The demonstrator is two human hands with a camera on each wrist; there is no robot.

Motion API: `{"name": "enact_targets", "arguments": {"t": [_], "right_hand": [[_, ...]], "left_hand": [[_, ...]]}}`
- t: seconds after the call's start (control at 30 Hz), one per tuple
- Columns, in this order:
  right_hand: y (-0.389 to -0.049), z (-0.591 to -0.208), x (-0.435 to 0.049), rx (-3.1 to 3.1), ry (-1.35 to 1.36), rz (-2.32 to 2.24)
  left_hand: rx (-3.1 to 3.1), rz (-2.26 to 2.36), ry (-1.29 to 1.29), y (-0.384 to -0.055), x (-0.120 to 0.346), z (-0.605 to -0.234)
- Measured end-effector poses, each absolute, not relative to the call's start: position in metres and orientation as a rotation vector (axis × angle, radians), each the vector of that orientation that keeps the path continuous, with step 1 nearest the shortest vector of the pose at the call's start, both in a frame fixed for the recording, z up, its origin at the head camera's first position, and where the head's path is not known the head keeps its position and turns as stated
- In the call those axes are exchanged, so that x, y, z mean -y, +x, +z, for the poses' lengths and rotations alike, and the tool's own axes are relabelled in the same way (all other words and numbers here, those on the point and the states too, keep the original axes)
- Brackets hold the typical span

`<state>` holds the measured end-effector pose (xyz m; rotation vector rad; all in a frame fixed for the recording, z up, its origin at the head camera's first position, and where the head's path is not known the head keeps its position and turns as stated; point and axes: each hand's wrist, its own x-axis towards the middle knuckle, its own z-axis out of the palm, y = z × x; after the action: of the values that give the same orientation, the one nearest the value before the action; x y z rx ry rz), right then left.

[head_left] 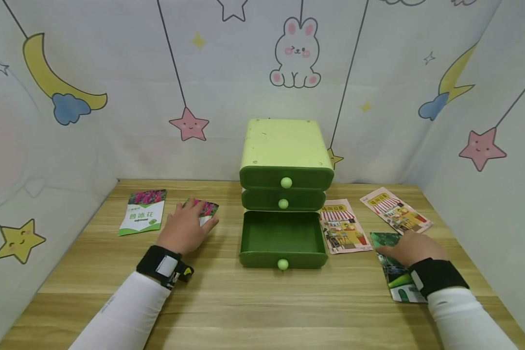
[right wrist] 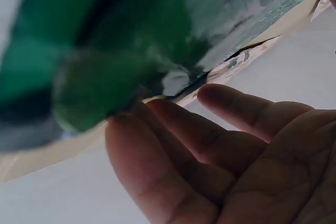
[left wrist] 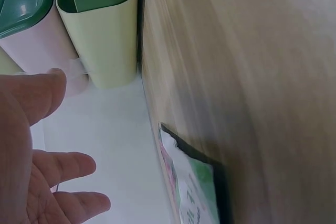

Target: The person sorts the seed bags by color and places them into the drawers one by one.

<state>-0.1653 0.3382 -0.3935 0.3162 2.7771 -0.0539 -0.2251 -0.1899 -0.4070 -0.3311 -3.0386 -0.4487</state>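
Note:
On the left of the table, my left hand [head_left: 183, 231] reaches over a small packet [head_left: 210, 209] with pink flowers, partly hidden below it. In the left wrist view the fingers [left wrist: 68, 166] are spread, with nothing between them. A white-and-green packet [left wrist: 197, 182] shows nearby. Another flower packet [head_left: 144, 214] lies farther left. At the right, my right hand [head_left: 413, 248] holds a dark green packet [head_left: 402, 277] across its width. The right wrist view shows fingertips [right wrist: 128, 135] at the edge of this packet [right wrist: 131, 61]; much of the grip is hidden.
A small cabinet [head_left: 287, 146] stands mid-table, its bottom drawer [head_left: 283, 260] pulled out and the upper two closed. Right of it lie a pink packet [head_left: 343, 226] and a similar pink packet [head_left: 395, 211]. Printed cloth walls [head_left: 227, 87] close off the back and sides.

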Motion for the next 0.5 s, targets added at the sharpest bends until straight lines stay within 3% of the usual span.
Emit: {"name": "enact_targets", "arguments": {"t": [0.5], "right_hand": [[-0.1584, -0.3886, -0.3396, -2.885, 0.308, -0.123]], "left_hand": [[3.042, -0.504, -0.308, -0.2233, 0.1909, -0.4127]]}}
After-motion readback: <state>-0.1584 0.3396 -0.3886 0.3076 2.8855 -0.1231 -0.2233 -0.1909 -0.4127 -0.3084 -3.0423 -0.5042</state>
